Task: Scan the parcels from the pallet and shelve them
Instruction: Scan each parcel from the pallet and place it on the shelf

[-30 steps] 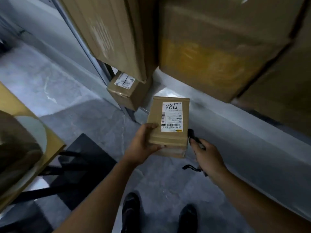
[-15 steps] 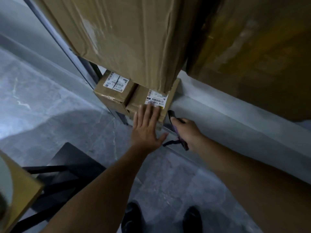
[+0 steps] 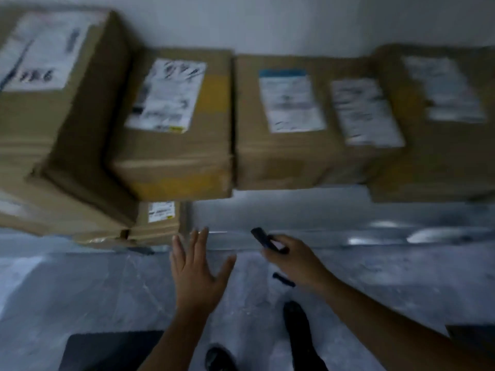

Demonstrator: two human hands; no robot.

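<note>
Left hand [image 3: 197,271] spread wide, holding nothing, fingertips just beside the small parcel [image 3: 158,223] tucked on the low shelf [image 3: 334,223]. Right hand [image 3: 292,261] grips the scanner [image 3: 263,239]. That one looks shelved to me. The pallet's out of view, so what remains I can't tell.

small brown parcel [image 3: 160,223], white label up, lies flat, low and left of right hand [image 3: 292,261] gripping dark scanner [image 3: 263,238]. bigger labelled parcels [image 3: 176,124] in a row above the grip, blurred.
</note>
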